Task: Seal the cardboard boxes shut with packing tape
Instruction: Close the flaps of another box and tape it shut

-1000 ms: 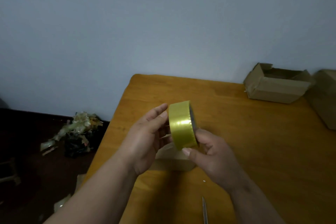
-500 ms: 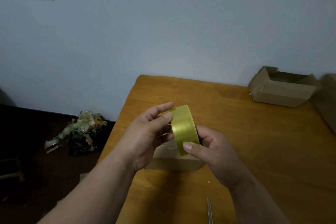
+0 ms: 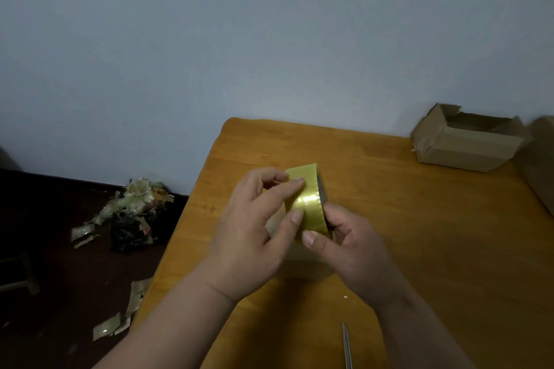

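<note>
I hold a yellow roll of packing tape [image 3: 310, 204] edge-on above the wooden table [image 3: 419, 219]. My right hand [image 3: 350, 252] grips the roll, thumb on its outer face and fingers round the far side. My left hand [image 3: 254, 228] has its thumb and a fingertip on the roll's outer surface. Under my hands sits a small cardboard box [image 3: 302, 263], mostly hidden. An open cardboard box [image 3: 467, 144] stands at the table's back right.
Another cardboard box [image 3: 541, 165] is cut off by the right edge. A thin blade or scissor tip [image 3: 346, 344] lies near the table's front edge. Crumpled tape scraps [image 3: 135, 207] and a black bag litter the dark floor to the left.
My left hand has moved onto the roll, its thumb and fingertip now touching the outer face. The roll sits a little lower over the small box.
</note>
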`<action>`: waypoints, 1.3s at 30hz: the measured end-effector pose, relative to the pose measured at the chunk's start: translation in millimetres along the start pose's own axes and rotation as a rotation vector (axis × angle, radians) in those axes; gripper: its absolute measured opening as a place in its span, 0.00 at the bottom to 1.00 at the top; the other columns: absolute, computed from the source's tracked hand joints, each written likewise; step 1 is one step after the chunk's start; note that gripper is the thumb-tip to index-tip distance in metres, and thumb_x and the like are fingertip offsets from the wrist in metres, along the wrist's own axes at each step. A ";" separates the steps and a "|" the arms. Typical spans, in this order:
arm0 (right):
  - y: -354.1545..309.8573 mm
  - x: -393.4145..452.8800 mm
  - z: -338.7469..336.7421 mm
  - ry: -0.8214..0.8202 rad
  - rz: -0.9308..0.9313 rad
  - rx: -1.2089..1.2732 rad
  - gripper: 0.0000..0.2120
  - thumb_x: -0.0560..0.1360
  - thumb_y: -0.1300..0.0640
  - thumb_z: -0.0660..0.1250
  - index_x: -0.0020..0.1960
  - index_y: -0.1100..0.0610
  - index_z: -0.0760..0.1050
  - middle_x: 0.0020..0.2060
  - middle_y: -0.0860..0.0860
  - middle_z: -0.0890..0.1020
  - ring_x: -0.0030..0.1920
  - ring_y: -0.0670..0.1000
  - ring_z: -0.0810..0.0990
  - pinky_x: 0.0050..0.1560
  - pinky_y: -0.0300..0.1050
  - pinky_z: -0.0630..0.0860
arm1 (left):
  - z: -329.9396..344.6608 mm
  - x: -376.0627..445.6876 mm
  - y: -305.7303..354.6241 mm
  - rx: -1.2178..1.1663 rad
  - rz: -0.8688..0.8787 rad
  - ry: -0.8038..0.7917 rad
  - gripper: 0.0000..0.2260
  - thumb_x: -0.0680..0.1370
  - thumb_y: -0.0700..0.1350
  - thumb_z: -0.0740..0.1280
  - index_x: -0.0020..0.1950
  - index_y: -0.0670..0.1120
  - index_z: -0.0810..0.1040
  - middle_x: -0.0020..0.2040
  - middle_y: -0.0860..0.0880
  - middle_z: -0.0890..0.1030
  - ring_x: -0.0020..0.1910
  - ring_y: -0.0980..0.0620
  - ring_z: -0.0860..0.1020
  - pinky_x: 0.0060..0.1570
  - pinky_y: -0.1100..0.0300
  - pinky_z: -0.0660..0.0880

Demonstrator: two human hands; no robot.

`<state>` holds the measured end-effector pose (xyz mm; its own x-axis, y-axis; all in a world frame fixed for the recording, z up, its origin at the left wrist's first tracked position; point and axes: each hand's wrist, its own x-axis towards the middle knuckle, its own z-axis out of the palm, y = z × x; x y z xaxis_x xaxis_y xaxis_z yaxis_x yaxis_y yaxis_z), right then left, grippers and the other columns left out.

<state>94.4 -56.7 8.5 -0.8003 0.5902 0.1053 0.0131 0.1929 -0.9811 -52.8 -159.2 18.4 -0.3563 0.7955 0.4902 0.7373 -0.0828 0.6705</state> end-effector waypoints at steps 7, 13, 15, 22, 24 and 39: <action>3.7 1.4 1.9 0.043 -0.011 -0.033 0.10 0.73 0.50 0.68 0.51 0.54 0.81 0.45 0.57 0.82 0.49 0.61 0.78 0.51 0.67 0.74 | 4.1 -1.3 -1.2 0.245 0.241 0.102 0.12 0.78 0.43 0.68 0.59 0.41 0.82 0.56 0.43 0.79 0.52 0.47 0.77 0.47 0.49 0.76; 3.0 2.3 2.7 0.058 -0.030 -0.081 0.08 0.74 0.53 0.68 0.50 0.54 0.80 0.43 0.59 0.82 0.47 0.61 0.78 0.48 0.64 0.75 | 5.9 -1.5 0.4 0.239 0.243 0.107 0.10 0.78 0.41 0.68 0.56 0.40 0.83 0.53 0.44 0.80 0.51 0.48 0.78 0.46 0.51 0.77; 2.4 1.9 2.8 0.046 -0.034 -0.089 0.07 0.74 0.54 0.68 0.49 0.56 0.80 0.42 0.60 0.81 0.45 0.62 0.78 0.46 0.64 0.75 | 6.3 0.1 1.4 0.205 0.199 0.092 0.10 0.77 0.43 0.67 0.55 0.41 0.83 0.52 0.46 0.79 0.51 0.50 0.77 0.47 0.53 0.77; 0.0 0.7 3.6 0.010 -0.050 -0.134 0.08 0.73 0.58 0.68 0.45 0.64 0.78 0.36 0.60 0.78 0.38 0.58 0.74 0.36 0.51 0.70 | 6.1 8.9 2.3 0.153 0.029 0.011 0.07 0.76 0.49 0.64 0.49 0.47 0.80 0.47 0.56 0.73 0.48 0.58 0.72 0.48 0.71 0.68; 0.7 0.7 3.8 0.002 -0.067 -0.163 0.08 0.73 0.58 0.68 0.43 0.65 0.78 0.35 0.60 0.76 0.36 0.56 0.73 0.35 0.50 0.69 | 5.2 10.0 3.2 0.094 -0.029 -0.017 0.04 0.76 0.48 0.65 0.47 0.50 0.78 0.45 0.58 0.73 0.47 0.59 0.72 0.47 0.70 0.69; 15.4 1.0 4.6 0.031 -0.079 -0.342 0.19 0.71 0.45 0.64 0.37 0.63 0.75 0.33 0.56 0.75 0.36 0.54 0.73 0.40 0.38 0.65 | 12.7 16.2 5.4 0.278 -0.025 -0.159 0.04 0.79 0.48 0.56 0.44 0.54 0.67 0.44 0.55 0.69 0.45 0.54 0.68 0.41 0.59 0.70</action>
<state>91.1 -56.7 -7.2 -0.7881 0.5858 0.1891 0.1558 0.4870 -0.8594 -47.3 -139.2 22.9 -0.2987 0.8809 0.3672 0.8658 0.0882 0.4925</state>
